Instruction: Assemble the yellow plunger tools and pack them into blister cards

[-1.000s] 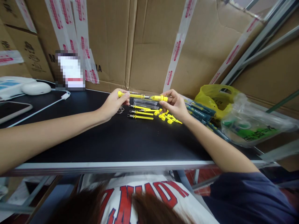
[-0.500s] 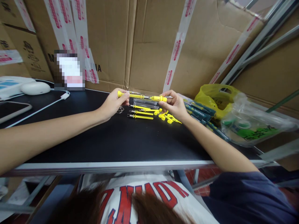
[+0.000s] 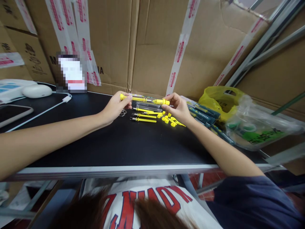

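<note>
A slim yellow-and-clear pen-like tube (image 3: pixel 142 99) spans the space between my two hands, held nearly level above the tabletop. My left hand (image 3: pixel 121 102) pinches its yellow left end. Fingers of my right hand (image 3: pixel 175 105) close around the yellow cap part (image 3: pixel 162 101) at its right end, with a metallic section showing between. Below lie several yellow rods with metal tips, such as the nearest yellow rod (image 3: pixel 144 120). Clear tubes (image 3: pixel 149 106) rest behind them. Small yellow caps (image 3: pixel 166 119) are scattered under my right hand. Some metal rings (image 3: pixel 123 112) sit beneath my left hand.
Dark teal printed packs (image 3: pixel 205 113) are stacked right of my right hand. Beyond them are a yellow plastic bag (image 3: pixel 219 101) and a clear bag (image 3: pixel 254 127). At left are a lit phone (image 3: pixel 72 73), a white cable (image 3: pixel 40 109) and another phone (image 3: pixel 14 114). Cardboard (image 3: pixel 157 47) stands behind.
Both hands stay almost in place with the same grip. The tube's right end has shifted very slightly leftward and down; little else differs.
</note>
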The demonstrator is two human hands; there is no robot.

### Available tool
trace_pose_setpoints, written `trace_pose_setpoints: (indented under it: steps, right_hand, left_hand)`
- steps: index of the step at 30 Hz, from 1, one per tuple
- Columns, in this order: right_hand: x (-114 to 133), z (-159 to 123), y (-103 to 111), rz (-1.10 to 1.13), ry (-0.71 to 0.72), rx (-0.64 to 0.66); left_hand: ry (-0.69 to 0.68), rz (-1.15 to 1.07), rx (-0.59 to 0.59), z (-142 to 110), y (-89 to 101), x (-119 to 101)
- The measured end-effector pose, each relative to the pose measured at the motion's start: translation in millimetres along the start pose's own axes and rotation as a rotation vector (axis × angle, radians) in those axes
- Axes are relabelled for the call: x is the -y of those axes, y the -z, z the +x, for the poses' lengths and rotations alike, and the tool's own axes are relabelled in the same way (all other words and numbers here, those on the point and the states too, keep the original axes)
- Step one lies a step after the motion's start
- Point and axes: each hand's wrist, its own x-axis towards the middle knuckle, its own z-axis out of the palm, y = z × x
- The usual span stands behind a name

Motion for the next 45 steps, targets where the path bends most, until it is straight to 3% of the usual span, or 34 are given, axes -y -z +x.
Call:
trace_pose_setpoints:
  steps: [15, 30, 45]
  right_hand:
    - [1, -3, 2, 0.021, -0.067, 0.111]
    - [-4, -1, 5, -0.155, 0.086, -0.010]
    - [-9, -2, 3, -0.089, 0.069, 0.014]
  left_hand:
    - [0.027, -0.026, 0.017, -2, -0.9, -4]
    - [0.014, 0.015, 0.017, -2, -1.1, -4]
    - [0.024, -0.002, 0.017, -3, -2.1, -4]
